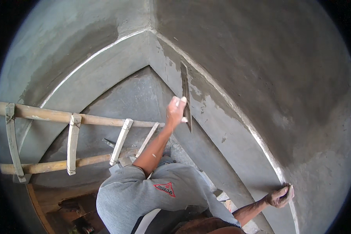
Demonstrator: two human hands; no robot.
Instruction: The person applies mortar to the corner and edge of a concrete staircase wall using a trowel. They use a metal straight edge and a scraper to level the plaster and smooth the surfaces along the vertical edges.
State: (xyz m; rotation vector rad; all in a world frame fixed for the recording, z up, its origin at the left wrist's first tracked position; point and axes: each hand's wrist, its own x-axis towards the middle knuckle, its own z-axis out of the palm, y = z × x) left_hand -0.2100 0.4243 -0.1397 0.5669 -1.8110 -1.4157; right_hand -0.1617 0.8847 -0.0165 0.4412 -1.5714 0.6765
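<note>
- The left hand [176, 110] is closed around the long, flat trowel [186, 89].
- The trowel is seen nearly edge-on at the grey band [218, 117], among damp patches; contact is unclear.
- The right hand [280, 196] is curled at the white edge line [267, 152]; whether it holds anything cannot be told.
- A bamboo ladder [73, 144] with pale rungs is left of the left forearm.

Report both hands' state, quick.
Left hand: closed, holding the trowel.
Right hand: fingers curled beside the white strip; can't tell whether it's fully closed or holding anything.
</note>
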